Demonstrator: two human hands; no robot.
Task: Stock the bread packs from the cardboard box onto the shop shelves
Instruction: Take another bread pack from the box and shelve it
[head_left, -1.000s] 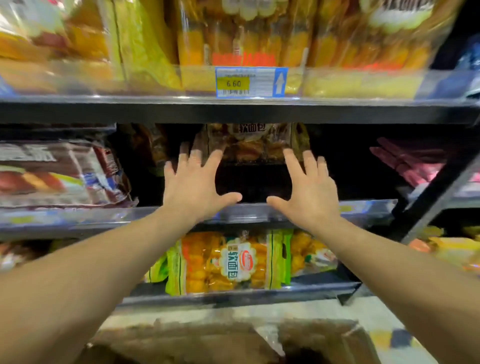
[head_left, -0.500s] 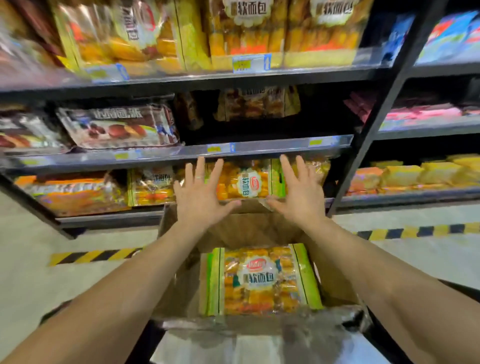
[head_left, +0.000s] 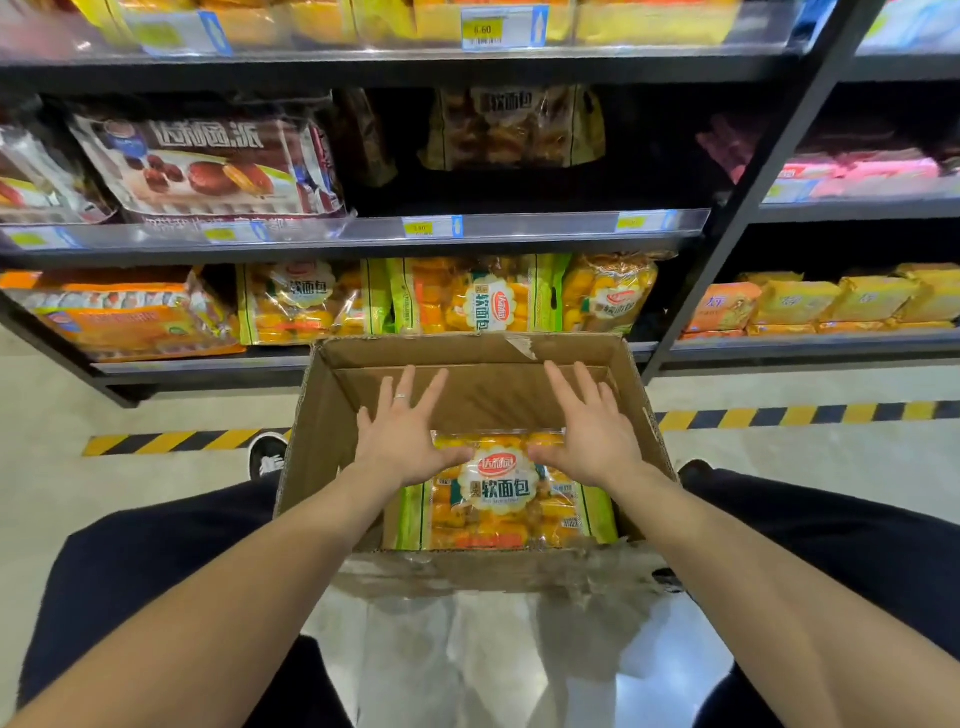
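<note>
**Head view: one pack showing in the box**

Beyond the fingertips, the shelves (head_left: 363, 236) already carry rows of bread. Inside the cardboard box (head_left: 467, 353) one bread pack (head_left: 501, 501) shows, so stocking looks nearly done. The left hand (head_left: 402, 441) and right hand (head_left: 592, 441) are spread wide, fingers straight, gripping nothing. The pack lies beneath both thumbs, running back toward the wrists; whether they touch it is unclear.

Pale glossy floor (head_left: 104, 483), yellow-black hazard stripe (head_left: 779, 415)
</note>
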